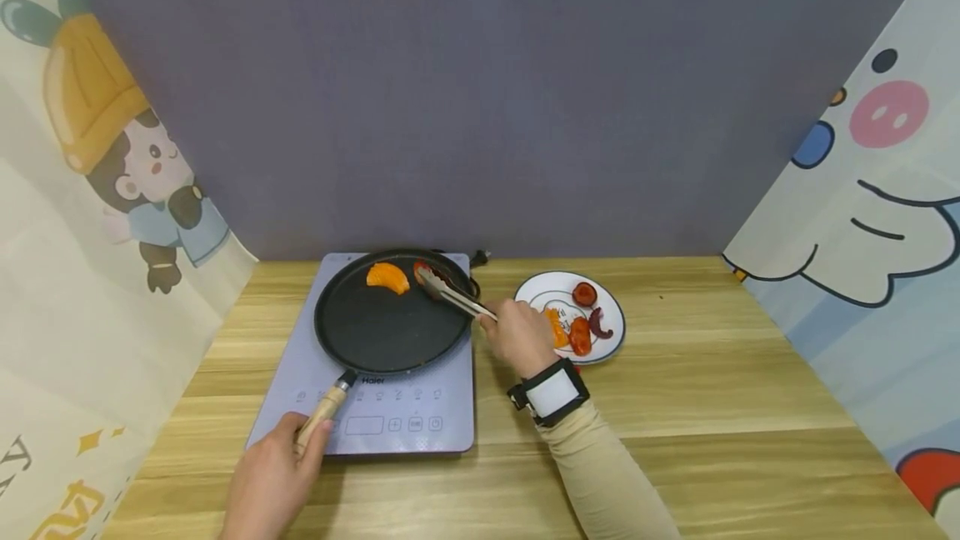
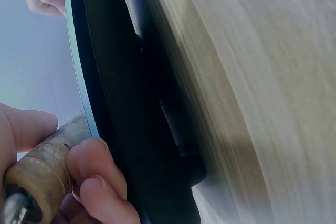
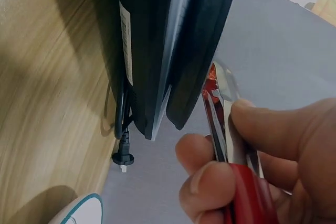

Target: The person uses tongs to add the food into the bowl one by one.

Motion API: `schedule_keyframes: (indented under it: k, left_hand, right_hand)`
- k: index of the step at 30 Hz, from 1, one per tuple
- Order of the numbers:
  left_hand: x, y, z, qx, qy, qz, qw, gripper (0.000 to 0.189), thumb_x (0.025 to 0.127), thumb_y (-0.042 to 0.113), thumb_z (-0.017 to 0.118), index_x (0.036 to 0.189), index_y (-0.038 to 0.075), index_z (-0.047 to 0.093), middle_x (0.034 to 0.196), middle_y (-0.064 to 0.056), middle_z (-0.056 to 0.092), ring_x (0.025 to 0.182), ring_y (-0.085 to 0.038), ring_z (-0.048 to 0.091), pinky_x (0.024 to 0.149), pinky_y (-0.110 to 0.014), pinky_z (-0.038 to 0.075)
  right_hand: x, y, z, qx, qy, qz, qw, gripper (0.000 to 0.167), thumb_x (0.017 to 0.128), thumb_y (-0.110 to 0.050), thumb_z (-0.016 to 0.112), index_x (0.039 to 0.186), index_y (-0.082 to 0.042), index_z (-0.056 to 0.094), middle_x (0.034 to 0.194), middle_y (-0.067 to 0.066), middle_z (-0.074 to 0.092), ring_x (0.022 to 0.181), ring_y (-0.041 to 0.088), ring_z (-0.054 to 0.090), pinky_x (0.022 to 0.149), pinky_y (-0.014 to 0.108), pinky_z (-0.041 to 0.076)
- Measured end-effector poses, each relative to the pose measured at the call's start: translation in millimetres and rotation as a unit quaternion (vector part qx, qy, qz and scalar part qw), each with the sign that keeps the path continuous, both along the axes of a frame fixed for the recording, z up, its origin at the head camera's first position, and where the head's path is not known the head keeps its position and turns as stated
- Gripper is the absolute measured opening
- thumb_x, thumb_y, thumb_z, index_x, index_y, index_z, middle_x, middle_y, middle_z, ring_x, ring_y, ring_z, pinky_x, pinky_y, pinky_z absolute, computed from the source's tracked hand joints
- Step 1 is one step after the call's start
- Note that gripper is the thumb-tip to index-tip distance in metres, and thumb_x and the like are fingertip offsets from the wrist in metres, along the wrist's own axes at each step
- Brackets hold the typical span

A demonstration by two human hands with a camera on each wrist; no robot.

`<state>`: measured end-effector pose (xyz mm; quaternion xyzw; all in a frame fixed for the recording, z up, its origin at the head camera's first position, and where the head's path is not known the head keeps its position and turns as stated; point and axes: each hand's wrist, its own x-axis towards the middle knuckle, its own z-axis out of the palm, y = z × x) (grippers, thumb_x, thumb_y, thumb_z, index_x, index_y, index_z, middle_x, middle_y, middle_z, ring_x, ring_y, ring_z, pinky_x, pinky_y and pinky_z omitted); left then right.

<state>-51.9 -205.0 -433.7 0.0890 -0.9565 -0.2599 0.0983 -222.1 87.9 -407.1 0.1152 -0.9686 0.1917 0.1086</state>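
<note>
"What is the left hand [image 1: 273, 469] doing?"

"Its thumb and fingers curl round the wooden handle [image 1: 325, 413] of the black pan [image 1: 390, 327], which sits on the flat cooktop [image 1: 450, 433], toward its far side. The handle points back at the person, angled left."

"And the right hand [image 1: 522, 336]?"

"It grips the tongs [image 1: 465, 302], thumb on one metal arm and fingers against the other, the arms close together. The tips reach over the pan's right side, at a red piece [image 1: 420, 271]. The right wrist view is tight there, so I can't say whether they pinch it or only touch it."

"Anything else in the pan?"

"An orange slice [image 1: 387, 277] lies near the far rim, left of the tongs."

"Beyond the cooktop?"

"To its right, a white plate [image 1: 531, 287] stands on the wooden table [image 1: 697, 407], holding a round reddish piece [image 1: 584, 294], a longer red chunk [image 1: 581, 337], an orange bit [image 1: 556, 327] and a purple curl [image 1: 601, 323]. A black plug [image 1: 478, 257] lies by the cooktop's far right corner."
</note>
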Motion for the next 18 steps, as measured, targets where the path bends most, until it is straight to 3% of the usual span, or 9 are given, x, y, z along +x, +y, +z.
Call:
schedule_keyframes:
  k: [4,9,18]
  left_hand:
    - [0.2,0.6,-0.8,-0.003,0.012,-0.001,0.9999,0.036,0.101,0.033,0.064,0.102,-0.003,0.066,0.06,-0.001,0.049,0.055,-0.016,0.046,0.051,-0.033,0.037]
    - [0.5,1.0,-1.5,-0.003,0.021,-0.002,0.9998,0.034,0.1,0.032,0.066,0.101,-0.002,0.067,0.06,0.0,0.048,0.054,-0.016,0.045,0.05,-0.033,0.037]
    - [0.0,0.6,-0.5,0.002,0.007,-0.001,1.0,0.036,0.101,0.033,0.064,0.102,-0.003,0.066,0.061,-0.001,0.049,0.054,-0.016,0.045,0.05,-0.032,0.036]
  right_hand:
    - [0.4,-1.3,-1.2,0.004,0.001,-0.001,1.0,0.022,0.098,-0.036,0.069,0.109,-0.02,0.078,0.095,0.013,0.078,0.078,0.036,0.073,0.058,0.045,0.049]
    - [0.4,-1.4,-0.3,0.005,0.001,-0.002,1.0,0.022,0.097,-0.036,0.07,0.098,-0.014,0.074,0.086,0.015,0.075,0.071,0.035,0.07,0.053,0.044,0.046]
    - [1.0,-1.7,-0.6,0.012,0.005,-0.008,0.9999,0.024,0.097,-0.036,0.07,0.096,-0.013,0.072,0.083,0.015,0.073,0.071,0.036,0.07,0.053,0.045,0.046]
